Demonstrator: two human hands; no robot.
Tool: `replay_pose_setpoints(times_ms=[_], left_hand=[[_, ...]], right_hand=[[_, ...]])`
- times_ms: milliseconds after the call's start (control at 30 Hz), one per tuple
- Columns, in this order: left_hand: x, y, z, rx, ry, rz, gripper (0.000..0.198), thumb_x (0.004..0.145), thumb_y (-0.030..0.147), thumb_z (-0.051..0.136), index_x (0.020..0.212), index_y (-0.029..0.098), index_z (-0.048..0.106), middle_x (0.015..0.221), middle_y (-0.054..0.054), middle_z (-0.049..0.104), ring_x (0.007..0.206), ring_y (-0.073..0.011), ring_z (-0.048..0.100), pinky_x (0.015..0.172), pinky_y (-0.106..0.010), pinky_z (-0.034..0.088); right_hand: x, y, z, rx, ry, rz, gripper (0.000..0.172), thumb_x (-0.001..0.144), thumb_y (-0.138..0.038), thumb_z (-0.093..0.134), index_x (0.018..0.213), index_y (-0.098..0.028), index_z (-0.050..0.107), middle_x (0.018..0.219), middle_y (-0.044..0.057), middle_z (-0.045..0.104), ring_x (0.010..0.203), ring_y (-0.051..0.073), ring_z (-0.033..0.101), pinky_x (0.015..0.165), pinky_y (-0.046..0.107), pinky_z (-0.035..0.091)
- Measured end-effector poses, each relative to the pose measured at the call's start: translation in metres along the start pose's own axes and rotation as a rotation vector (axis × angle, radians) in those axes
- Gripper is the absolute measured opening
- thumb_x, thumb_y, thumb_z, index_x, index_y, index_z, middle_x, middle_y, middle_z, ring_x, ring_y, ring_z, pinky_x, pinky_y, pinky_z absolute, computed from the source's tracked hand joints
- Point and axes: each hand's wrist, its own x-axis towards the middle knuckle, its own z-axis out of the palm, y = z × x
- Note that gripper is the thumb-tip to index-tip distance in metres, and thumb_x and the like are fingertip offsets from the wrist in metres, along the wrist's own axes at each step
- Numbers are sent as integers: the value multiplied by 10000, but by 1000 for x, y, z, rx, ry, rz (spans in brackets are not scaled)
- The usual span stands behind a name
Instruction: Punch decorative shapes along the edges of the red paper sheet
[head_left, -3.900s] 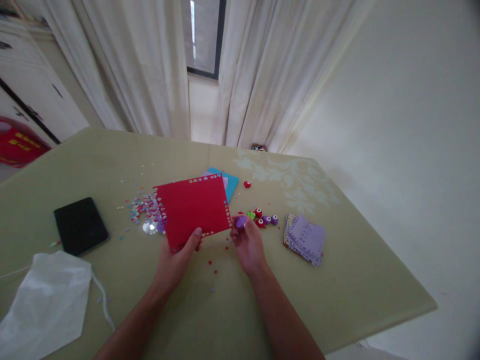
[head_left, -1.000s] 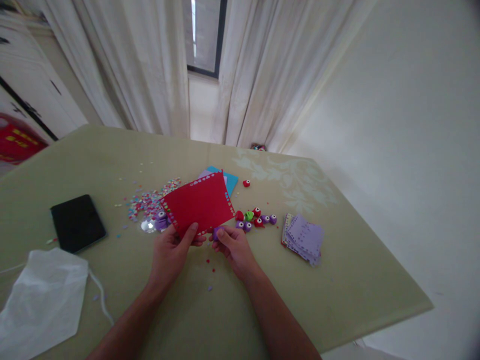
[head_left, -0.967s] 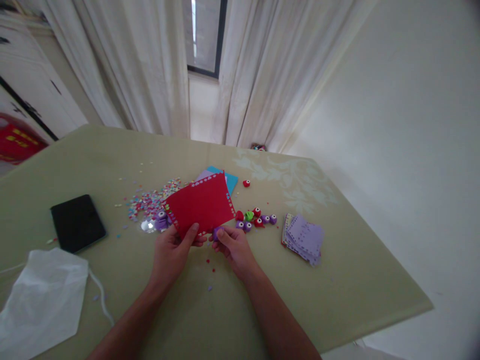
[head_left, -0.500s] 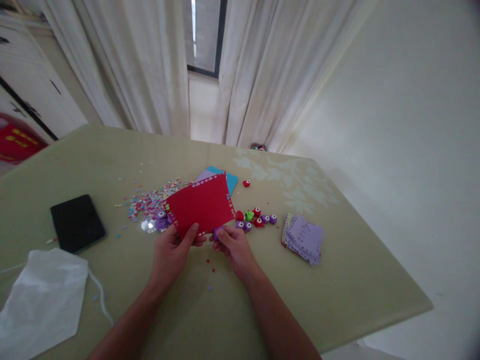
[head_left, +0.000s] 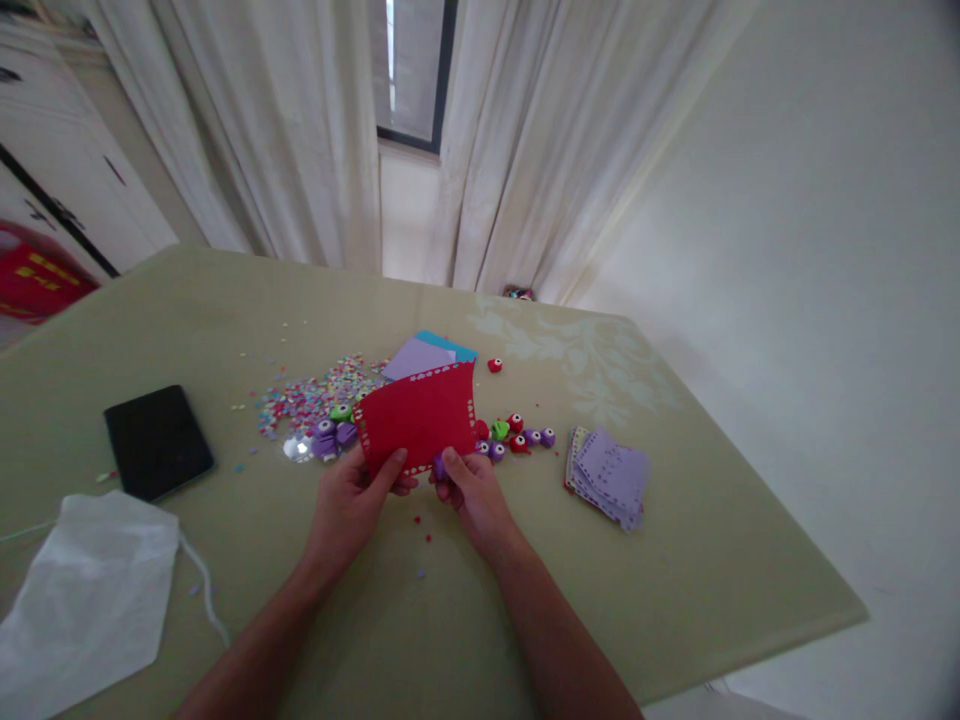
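A red paper card [head_left: 418, 415] with small shapes punched along its edges is tilted up above the table. My left hand [head_left: 356, 500] is closed on its lower left edge, thumb on the front face. At the card's bottom edge, my right hand [head_left: 474, 497] is closed around a small purple paper punch [head_left: 440, 466], mostly covered by the fingers. Whether the card sits inside the punch's slot I cannot tell. Several more punches in red, green and purple [head_left: 532, 437] lie just right of the card, and further purple ones [head_left: 324, 440] are at its left.
Punched paper bits [head_left: 315, 400] are scattered behind the left punches. Purple and blue sheets [head_left: 420, 357] lie behind the card. A stack of punched purple cards [head_left: 611, 475] is at the right. A black tablet [head_left: 157, 442] and a white drawstring pouch [head_left: 97, 590] are at the left.
The red card has shifted right and slightly down, uncovering more of the purple sheet and a green punch at its left. Both hands keep their grips.
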Motion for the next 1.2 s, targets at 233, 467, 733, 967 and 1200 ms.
replay_pose_setpoints(times_ms=[233, 467, 733, 967, 1200], left_hand=[[-1, -6, -1, 39, -36, 21, 368, 876, 544, 801, 953, 188, 749, 702, -48, 805, 583, -239, 778, 597, -330, 665], [-1, -3, 2, 18, -34, 11, 385, 842, 558, 820, 924, 191, 737, 691, -48, 796, 580, -248, 776, 587, -333, 663], [-1, -5, 3, 34, -35, -6, 359, 839, 553, 799, 887, 207, 720, 676, -45, 789, 584, -253, 775, 598, -345, 667], [-2, -5, 5, 22, -37, -4, 378, 836, 558, 809, 909, 196, 728, 687, -51, 794, 588, -250, 776, 608, -345, 666], [0, -7, 3, -10, -20, -1, 422, 831, 583, 833, 942, 189, 730, 695, -53, 797, 590, -250, 776, 606, -346, 666]], right_hand=[[0, 1, 1, -13, 8, -19, 623, 702, -762, 870, 603, -204, 614, 534, -34, 511, 526, 114, 378, 554, 304, 241], [-3, -5, 3, -17, -3, -11, 587, 688, -722, 894, 632, -193, 647, 536, -42, 506, 514, 105, 344, 545, 305, 215], [-1, 0, 0, -55, -9, -19, 589, 741, -733, 855, 645, -182, 672, 517, -46, 477, 513, 105, 323, 539, 308, 184], [-2, -2, 1, -37, 31, -42, 563, 721, -693, 891, 627, -186, 665, 529, -47, 469, 526, 102, 303, 533, 301, 185], [1, -3, -2, -29, 4, -61, 564, 727, -699, 893, 650, -182, 683, 510, -52, 468, 499, 97, 317, 526, 292, 211]])
